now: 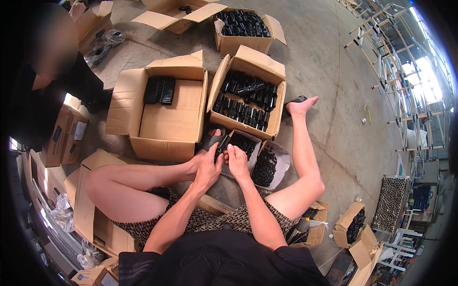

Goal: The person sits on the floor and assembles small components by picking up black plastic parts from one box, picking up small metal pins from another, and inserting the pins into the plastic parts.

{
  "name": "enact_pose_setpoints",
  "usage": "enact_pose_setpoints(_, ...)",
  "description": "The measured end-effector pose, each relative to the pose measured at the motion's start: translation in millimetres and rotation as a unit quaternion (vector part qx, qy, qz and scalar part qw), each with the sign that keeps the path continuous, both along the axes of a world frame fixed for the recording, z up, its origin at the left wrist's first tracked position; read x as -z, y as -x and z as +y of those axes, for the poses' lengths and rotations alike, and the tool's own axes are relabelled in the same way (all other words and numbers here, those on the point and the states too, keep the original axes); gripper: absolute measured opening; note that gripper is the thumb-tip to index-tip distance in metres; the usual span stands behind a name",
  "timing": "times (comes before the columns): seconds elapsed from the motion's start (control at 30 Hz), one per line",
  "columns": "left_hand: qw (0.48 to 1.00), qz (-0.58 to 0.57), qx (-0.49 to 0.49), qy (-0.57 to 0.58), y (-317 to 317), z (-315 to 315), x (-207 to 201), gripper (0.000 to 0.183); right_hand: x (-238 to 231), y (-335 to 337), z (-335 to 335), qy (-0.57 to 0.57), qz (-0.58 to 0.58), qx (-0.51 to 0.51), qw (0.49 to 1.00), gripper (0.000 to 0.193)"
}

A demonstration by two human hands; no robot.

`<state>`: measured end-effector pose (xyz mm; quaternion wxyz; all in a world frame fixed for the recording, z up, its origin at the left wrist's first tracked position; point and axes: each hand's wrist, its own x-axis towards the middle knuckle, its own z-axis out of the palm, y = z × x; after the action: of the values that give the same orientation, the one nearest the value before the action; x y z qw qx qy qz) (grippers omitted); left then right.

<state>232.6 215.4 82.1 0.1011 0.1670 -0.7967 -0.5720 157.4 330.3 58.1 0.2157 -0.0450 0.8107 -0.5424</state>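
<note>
My left hand [209,167] is wrapped round a small black part [222,145], held above the floor between my legs. Close beside it, the fingertips of my right hand [237,161] are pinched together against that part; whatever they grip is too small to make out. Just beyond my hands sit two small boxes: one with black pieces [244,143], the other with many tiny black pieces [265,168]. Behind these stands an open carton [248,127] filled with rows of black parts. To its left, a larger carton [167,148] has one neat row of black parts [160,90] at its far end.
Further off are another carton of black parts [243,44] and an open carton [172,23]. Another person [57,90] is at the left. A flattened-open carton [102,229] lies by my left knee, a tool box [315,229] by my right thigh. Racks [405,81] stand far right.
</note>
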Motion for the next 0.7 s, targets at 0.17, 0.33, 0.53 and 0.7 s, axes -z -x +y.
enact_pose_setpoints(0.17,1.0,-0.002,0.002,0.004,-0.2,0.2,1.3,0.042,15.1,8.7,4.7,0.085,-0.186,0.032,0.978,0.044)
enact_pose_setpoints(0.33,0.999,-0.047,0.003,-0.018,-1.3,0.7,-0.3,0.041,15.7,1.4,3.4,-0.009,0.008,0.026,1.0,0.037)
enact_pose_setpoints(0.53,0.999,-0.032,-0.004,-0.019,-0.5,0.6,6.4,0.041,-9.8,3.8,4.8,-0.009,-0.014,-0.051,0.999,0.04)
enact_pose_setpoints(0.7,0.998,-0.048,-0.011,-0.027,-2.0,-1.8,10.0,0.043,-8.0,6.9,10.2,0.005,0.001,-0.047,0.999,0.03)
